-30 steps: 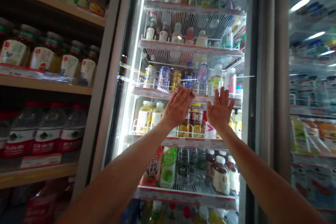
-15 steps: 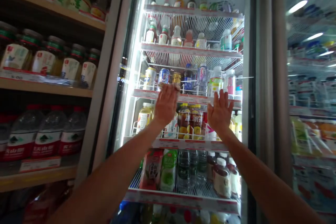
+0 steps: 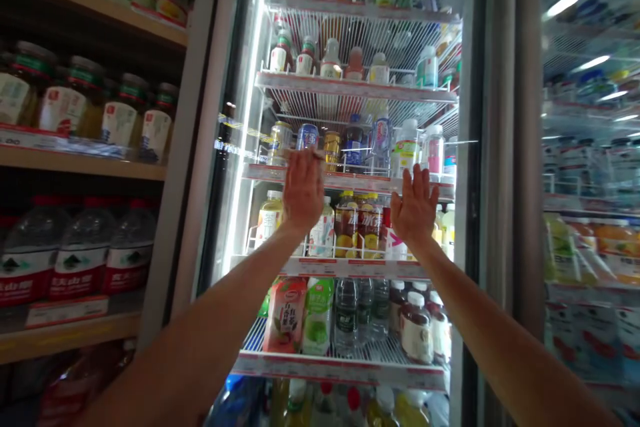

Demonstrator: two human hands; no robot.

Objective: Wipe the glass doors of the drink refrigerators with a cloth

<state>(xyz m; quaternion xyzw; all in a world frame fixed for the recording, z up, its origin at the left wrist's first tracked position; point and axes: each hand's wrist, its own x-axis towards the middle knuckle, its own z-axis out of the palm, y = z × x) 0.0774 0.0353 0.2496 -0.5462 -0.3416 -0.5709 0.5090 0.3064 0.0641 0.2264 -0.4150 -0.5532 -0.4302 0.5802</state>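
Both my arms reach up in front of a lit drinks fridge [image 3: 470, 147]. My left hand [image 3: 303, 190] is held flat with its fingers stretched upward, at the edge of the can shelf [image 3: 350, 181] and just below a blue can [image 3: 307, 137]. My right hand [image 3: 415, 207] is open too, fingers spread, palm toward the fridge, in front of the shelf of yellow and brown bottles [image 3: 357, 227]. Neither hand holds a thing I can make out. Whether the palms press on glass is unclear.
Wooden shelves on the left carry labelled jars [image 3: 115, 120] and large water bottles [image 3: 75, 253]. Lower fridge shelves hold cartons and water bottles [image 3: 345, 313]. On the right a second glass door [image 3: 590, 180] reflects ceiling lights.
My left hand has slid to the left along the can shelf, from the middle of the fridge toward its left side. My right hand has stayed nearly in place.
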